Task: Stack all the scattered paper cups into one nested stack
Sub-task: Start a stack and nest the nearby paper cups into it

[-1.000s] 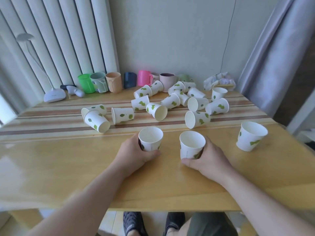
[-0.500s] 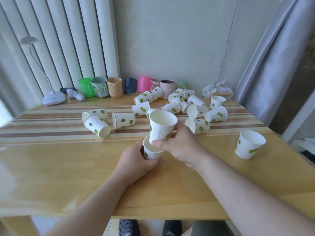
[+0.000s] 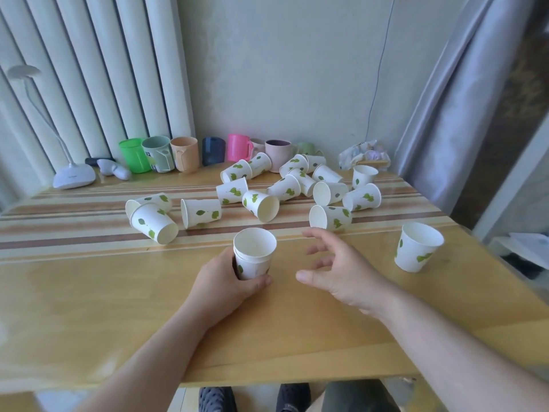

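A short stack of two nested white paper cups with green leaf prints [image 3: 254, 256] stands upright on the wooden table [image 3: 118, 307]. My left hand [image 3: 225, 283] grips the lower cup from the left and front. To the right of the stack my right hand [image 3: 338, 270] hovers open, fingers spread, holding nothing. One cup [image 3: 417, 246] stands upright at the right. Several cups lie on their sides farther back, among them one [image 3: 329, 217] just beyond my right hand, one [image 3: 261, 202] behind the stack and a pair [image 3: 153, 220] at the left.
A row of coloured plastic mugs [image 3: 184, 153] lines the wall at the back. A white desk lamp base [image 3: 74, 176] sits at the back left and crumpled wrapping [image 3: 364, 153] at the back right. A curtain [image 3: 463, 99] hangs to the right of the table.
My right hand carried its cup over, dropped it into the cup held by my left hand, then let go and drew back to the right. The left hand stayed on the lower cup.
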Motion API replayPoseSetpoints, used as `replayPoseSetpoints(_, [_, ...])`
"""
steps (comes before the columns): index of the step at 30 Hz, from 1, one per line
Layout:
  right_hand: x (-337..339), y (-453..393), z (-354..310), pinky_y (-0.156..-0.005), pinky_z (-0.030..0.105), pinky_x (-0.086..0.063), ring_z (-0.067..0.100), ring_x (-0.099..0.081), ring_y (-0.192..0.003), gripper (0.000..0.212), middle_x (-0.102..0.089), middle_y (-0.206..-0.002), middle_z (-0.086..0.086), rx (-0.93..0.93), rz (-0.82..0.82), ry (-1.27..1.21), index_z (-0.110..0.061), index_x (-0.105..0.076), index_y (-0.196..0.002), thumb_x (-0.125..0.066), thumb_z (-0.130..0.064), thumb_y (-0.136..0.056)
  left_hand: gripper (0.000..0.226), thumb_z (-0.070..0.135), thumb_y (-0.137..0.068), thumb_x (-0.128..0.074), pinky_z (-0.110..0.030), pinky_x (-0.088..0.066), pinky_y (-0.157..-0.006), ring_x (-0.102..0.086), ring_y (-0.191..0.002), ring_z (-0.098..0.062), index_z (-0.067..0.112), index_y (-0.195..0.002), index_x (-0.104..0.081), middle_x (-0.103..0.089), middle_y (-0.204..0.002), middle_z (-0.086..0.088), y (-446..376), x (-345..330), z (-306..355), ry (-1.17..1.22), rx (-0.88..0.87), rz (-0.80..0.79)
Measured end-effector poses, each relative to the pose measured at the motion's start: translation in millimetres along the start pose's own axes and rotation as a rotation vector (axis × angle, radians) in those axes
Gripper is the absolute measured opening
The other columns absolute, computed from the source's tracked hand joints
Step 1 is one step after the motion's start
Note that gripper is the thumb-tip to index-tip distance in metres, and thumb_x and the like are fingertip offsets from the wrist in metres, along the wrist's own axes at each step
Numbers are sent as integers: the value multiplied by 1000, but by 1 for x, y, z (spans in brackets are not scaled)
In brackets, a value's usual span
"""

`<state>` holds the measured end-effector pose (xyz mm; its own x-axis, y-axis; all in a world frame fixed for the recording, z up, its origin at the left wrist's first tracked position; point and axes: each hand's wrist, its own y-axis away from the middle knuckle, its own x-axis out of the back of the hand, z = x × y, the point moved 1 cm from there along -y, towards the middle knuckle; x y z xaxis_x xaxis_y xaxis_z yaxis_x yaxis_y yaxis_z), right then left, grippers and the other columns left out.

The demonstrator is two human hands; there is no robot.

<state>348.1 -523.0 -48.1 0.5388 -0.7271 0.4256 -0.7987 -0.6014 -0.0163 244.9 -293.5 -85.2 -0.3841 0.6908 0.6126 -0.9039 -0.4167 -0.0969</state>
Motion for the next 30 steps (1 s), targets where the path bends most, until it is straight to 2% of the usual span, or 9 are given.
replayPoseSetpoints(3, [61, 25, 19, -77, 31, -59, 19, -70, -92, 57, -68, -122, -4, -16, 164, 60, -51, -66, -121, -89, -14, -85, 51, 56, -74, -94, -23, -48, -79, -64, -101, 4, 45, -112, -61, -72, -104, 26, -3, 0, -1, 30, 35, -39])
replayPoseSetpoints(6, [114, 52, 45, -73, 29, -54, 17, -64, -82, 41, -71, -112, 7, -70, 357, 65, -36, -73, -111, -85, -4, -87, 46, 50, -73, -97, -30, -51, -75, -69, -92, -10, 33, -104, -69, -78, -89, 11, -16, 1, 7, 97, 106, -90])
replayPoseSetpoints(10, [155, 73, 83, -75, 32, -52, 26, -68, -99, 27, -73, -107, 6, -176, 573, 130, -27, -71, -104, -86, -12, -87, 46, 39, -70, -101, -34, -54, -79, -72, -96, -19, 26, -105, -74, -81, -90, 6, -35, -13, 26, 216, 114, -104])
replayPoseSetpoints(12, [164, 69, 99, -76, 37, -53, 27, -67, -105, 36, -70, -110, 1, -228, 656, 142, -27, -64, -108, -90, -20, -83, 52, 41, -68, -102, -36, -56, -85, -73, -99, -19, 28, -109, -73, -81, -98, 6, -42, -28, 38, 226, 89, -121])
replayPoseSetpoints(15, [165, 51, 113, -92, 43, -56, 21, -63, -120, 82, -64, -128, -7, -291, 623, 118, -30, -51, -144, -96, -33, -76, 61, 54, -66, -100, -40, -57, -89, -71, -101, -15, 34, -114, -69, -79, -102, 11, -49, -50, 44, 123, 30, -114])
replayPoseSetpoints(17, [160, 36, 115, -102, 44, -54, 15, -58, -125, 108, -57, -137, -14, -293, 570, 89, -34, -36, -161, -98, -38, -72, 61, 59, -69, -96, -34, -53, -80, -68, -99, -10, 36, -116, -65, -75, -102, 18, -48, -59, 43, -11, -3, -77])
replayPoseSetpoints(23, [147, 7, 110, -87, 34, -50, 17, -67, -112, 63, -69, -117, -18, -260, 598, 125, -35, -61, -125, -95, -32, -72, 59, 60, -73, -93, -18, -43, -69, -60, -90, 3, 37, -118, -62, -69, -99, 23, -43, -64, 44, -102, -42, -14])
replayPoseSetpoints(25, [140, 4, 108, -87, 34, -51, 18, -68, -112, 58, -71, -116, -15, -252, 612, 110, -34, -63, -121, -94, -31, -73, 59, 59, -72, -93, -18, -43, -69, -60, -92, 4, 38, -118, -62, -69, -99, 24, -42, -63, 43, -93, -44, -24])
replayPoseSetpoints(30, [112, -13, 64, -85, 35, -55, 12, -69, -103, 58, -72, -117, -15, -113, 603, -29, -35, -63, -124, -93, -31, -75, 56, 57, -74, -93, -23, -45, -71, -63, -98, -12, 41, -115, -59, -67, -98, 25, -42, -63, 44, -79, -37, -23])
